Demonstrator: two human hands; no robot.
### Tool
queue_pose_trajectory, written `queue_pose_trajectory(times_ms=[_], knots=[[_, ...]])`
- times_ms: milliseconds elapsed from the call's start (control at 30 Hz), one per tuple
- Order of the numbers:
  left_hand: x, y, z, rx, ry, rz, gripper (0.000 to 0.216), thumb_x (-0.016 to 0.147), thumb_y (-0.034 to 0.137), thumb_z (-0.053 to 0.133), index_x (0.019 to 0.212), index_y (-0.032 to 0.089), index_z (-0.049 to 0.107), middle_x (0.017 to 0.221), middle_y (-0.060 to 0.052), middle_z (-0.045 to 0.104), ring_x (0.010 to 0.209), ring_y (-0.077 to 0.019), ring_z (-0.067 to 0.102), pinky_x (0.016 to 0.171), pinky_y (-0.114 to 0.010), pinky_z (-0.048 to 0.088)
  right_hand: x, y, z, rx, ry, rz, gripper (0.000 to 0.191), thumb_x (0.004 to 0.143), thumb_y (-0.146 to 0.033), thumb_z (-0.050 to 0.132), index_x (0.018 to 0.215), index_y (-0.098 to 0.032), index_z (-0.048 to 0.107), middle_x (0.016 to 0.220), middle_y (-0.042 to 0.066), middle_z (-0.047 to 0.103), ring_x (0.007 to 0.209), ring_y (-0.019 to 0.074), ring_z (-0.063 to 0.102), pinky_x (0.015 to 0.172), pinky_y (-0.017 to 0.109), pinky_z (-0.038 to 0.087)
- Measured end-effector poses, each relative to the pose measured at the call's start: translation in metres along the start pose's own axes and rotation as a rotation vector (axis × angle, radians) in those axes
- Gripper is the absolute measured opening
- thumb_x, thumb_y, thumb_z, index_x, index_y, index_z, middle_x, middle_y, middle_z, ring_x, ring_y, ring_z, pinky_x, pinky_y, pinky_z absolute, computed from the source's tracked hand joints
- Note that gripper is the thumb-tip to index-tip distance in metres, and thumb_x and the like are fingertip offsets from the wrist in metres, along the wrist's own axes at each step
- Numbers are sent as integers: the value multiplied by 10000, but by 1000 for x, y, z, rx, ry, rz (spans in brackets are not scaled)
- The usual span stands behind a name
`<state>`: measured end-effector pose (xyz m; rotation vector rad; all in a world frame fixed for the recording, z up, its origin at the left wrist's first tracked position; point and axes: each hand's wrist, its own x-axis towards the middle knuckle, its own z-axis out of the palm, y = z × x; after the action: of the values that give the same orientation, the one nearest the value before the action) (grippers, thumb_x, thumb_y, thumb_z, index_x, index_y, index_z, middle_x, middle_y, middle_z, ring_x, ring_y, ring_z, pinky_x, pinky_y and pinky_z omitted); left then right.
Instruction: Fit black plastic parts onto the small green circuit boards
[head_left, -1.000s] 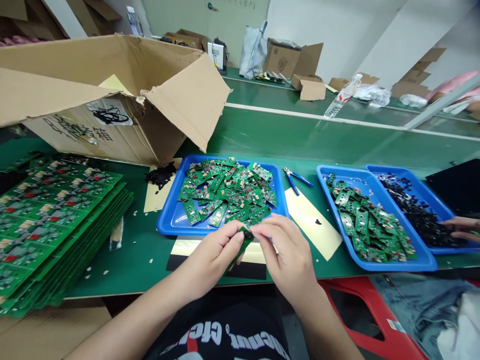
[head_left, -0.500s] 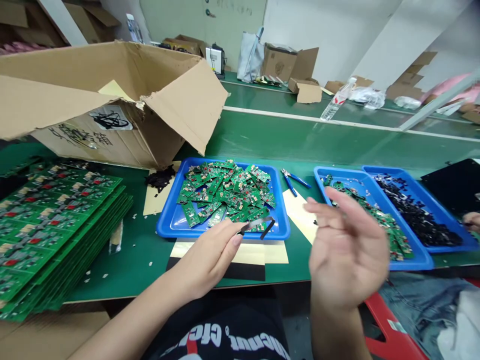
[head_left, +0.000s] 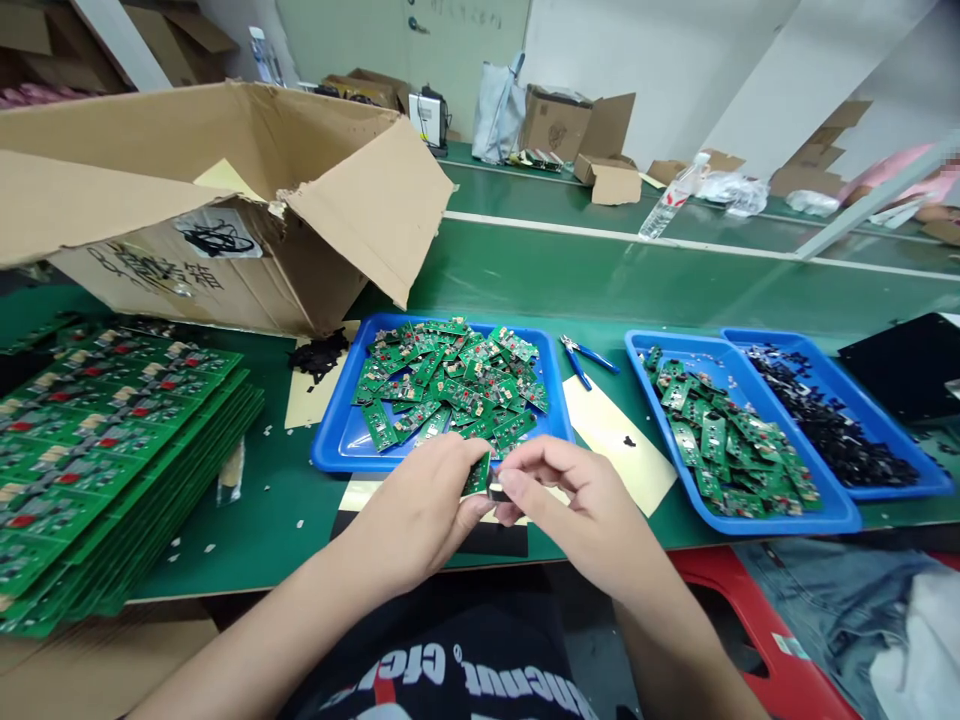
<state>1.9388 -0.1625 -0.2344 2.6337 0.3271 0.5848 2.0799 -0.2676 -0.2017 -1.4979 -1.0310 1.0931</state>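
My left hand [head_left: 420, 515] is closed on a small green circuit board [head_left: 478, 475], which shows between its thumb and fingers just over the near edge of the left blue tray [head_left: 330, 455]. My right hand [head_left: 581, 505] meets it there. Its thumb and fingertips pinch a small black strip [head_left: 495, 488] against the end of the board; part of the strip is hidden by the fingers. Loose circuit boards [head_left: 450, 385] lie heaped in the tray beyond both hands.
Blue-handled cutters [head_left: 589, 358] lie beside yellow paper [head_left: 619, 455]. Rightward stand a tray of boards [head_left: 750, 450] and a tray of black parts [head_left: 840, 425]. Stacked board panels [head_left: 112, 450] and a large open carton [head_left: 225, 220] occupy the left. A red stool [head_left: 750, 630] is below.
My right hand has come down and left from near the right tray to my left hand, and its fingers have closed. The black strip jutting from my left hand is now between both hands.
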Motion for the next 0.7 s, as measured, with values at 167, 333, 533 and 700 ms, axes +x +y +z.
queue_pose_trajectory(times_ms=[167, 333, 533, 700], knots=[[-6, -1, -2, -150, -32, -23, 380, 910, 255, 309, 1278, 164, 328, 1042, -103, 511, 930, -195, 508, 799, -342, 470, -1, -3, -2, 2, 0, -9, 100, 810, -261, 573, 770, -180, 616, 621, -11, 633, 605, 112, 624, 573, 220, 502], [-9, -3, 0, -109, 120, -72, 405, 892, 169, 377, 1294, 220, 363, 1066, -92, 456, 978, -184, 500, 807, -313, 495, -1, -4, -1, -29, -13, 34, 110, 810, -266, 559, 830, -191, 638, 647, -6, 657, 624, 117, 626, 571, 225, 494], [-8, -14, -2, 111, 339, 112, 510, 864, 129, 470, 1344, 234, 335, 1024, -69, 505, 1076, -218, 516, 996, -473, 392, 0, 5, -1, -11, -43, 27, 162, 765, -195, 577, 910, -203, 651, 686, -12, 640, 674, 119, 605, 635, 244, 485], [-7, -16, -8, 213, 478, 175, 547, 796, 92, 581, 1297, 246, 423, 986, -57, 569, 1026, -226, 573, 923, -449, 470, 1, 1, -3, -35, -9, -31, 214, 822, -330, 551, 954, -197, 655, 874, 44, 680, 843, 168, 616, 805, 336, 474]])
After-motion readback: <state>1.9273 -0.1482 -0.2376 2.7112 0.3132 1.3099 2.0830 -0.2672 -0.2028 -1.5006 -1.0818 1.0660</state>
